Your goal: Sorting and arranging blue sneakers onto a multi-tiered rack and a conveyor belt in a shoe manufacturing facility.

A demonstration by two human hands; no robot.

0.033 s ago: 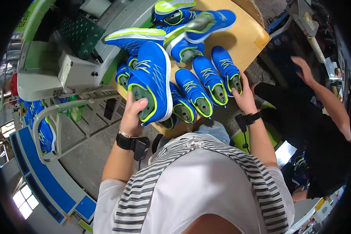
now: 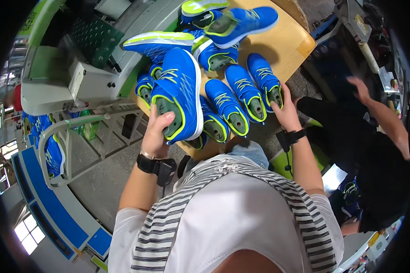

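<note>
My left hand (image 2: 157,132) is closed round the heel of a blue sneaker (image 2: 180,75), its thumb pressed on the green shoe last inside. That sneaker is raised above others and tilted, toe pointing away. My right hand (image 2: 287,113) grips the heel of the rightmost blue sneaker (image 2: 261,73), thumb near its opening. Between my hands a row of sneakers (image 2: 222,102) with lime trim and green lasts lies on the wooden table (image 2: 287,45). Farther back, a slightly blurred sneaker (image 2: 255,26) sits over the pile; whether it touches the others I cannot tell.
A pale machine (image 2: 50,93) stands at the left, with a metal rack (image 2: 73,175) below it holding more blue shoes (image 2: 54,157). Close on the right is a person in black (image 2: 351,132), one hand (image 2: 360,88) raised.
The blurred sneaker at the back has swung round, its heel toward the left and its toe slightly right. The other person's hand has shifted a little right and down. My hands hardly move.
</note>
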